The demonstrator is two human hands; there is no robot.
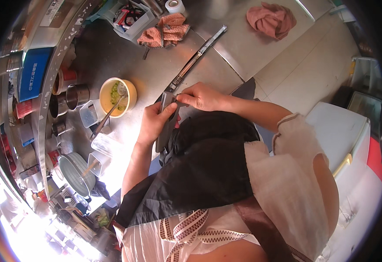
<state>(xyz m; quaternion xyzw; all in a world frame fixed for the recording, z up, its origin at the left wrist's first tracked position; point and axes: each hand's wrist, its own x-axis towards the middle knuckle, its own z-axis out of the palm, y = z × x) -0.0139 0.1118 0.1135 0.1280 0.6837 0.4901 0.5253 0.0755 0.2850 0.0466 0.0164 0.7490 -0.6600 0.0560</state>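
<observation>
In the head view, a dark grey bar [169, 123] is held in both hands at the near edge of the steel counter [144, 67], beside the lower end of a long slim metal rail [198, 56]. Some fitting or adjusting at that end appears to be in hand; for the next move, a steady left grip and fine thumb pressure from the right seem to be called for.

The bar is wrapped by the left hand [152, 122], its thumb laid across the top. The right hand's [203, 97] thumb and fingers are closed narrowly on the bar's upper end; whether a smaller part is pinched there cannot be told. The rail is stretched away from the fingertips toward the counter's far edge, past an orange cloth [164, 30]. Whether bar and rail are joined is hidden by the hands.
</observation>
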